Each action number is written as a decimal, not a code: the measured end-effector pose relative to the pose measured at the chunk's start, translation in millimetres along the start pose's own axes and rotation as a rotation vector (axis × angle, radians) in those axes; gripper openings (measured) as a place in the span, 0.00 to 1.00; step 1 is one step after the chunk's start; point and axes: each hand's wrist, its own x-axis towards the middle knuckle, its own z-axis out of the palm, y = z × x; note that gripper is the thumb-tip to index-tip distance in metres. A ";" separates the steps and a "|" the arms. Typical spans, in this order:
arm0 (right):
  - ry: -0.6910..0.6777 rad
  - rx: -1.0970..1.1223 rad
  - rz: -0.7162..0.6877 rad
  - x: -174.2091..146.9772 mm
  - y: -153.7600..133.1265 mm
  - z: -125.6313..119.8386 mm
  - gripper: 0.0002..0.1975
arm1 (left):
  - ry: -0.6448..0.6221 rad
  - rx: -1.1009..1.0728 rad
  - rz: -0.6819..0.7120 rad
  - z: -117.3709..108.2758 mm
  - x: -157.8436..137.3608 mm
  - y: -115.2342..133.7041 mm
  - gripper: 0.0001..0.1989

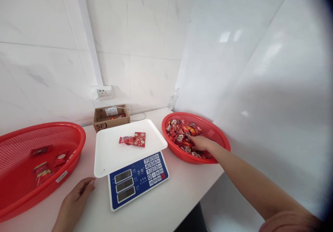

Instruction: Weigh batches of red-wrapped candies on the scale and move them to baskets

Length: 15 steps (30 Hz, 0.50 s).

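My right hand [200, 143] reaches into the right red basket [221, 138], its fingertips among small red wrapped snack packets [179, 138]. The packets hide part of the fingers, so I cannot see a grip. My left hand [76, 199] rests on the table left of the scale [139, 180], fingers curled in with nothing visible in them. On the scale's white tray [111, 152] lie two red packets side by side, a narrow twisted one [126, 140] and a squarer patterned one [139, 139]. The blue panel's small displays are lit with digits.
A larger red basket [78, 138] at the left holds a few packets. Behind the tray stands an open cardboard box [113, 122] with packets inside. A clear plastic bottle [172, 101] is in the back corner, and a socket [104, 93] sits on the tiled wall.
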 end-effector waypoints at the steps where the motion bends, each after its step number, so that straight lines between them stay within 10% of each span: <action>1: 0.030 0.013 -0.001 -0.3 2.9 -1.1 0.34 | 0.002 0.000 0.008 0.4 0.8 -1.4 0.22; 15: 0.525 0.506 -0.078 -16.4 32.0 -20.1 0.23 | -0.010 0.009 0.050 2.8 6.4 -14.0 0.21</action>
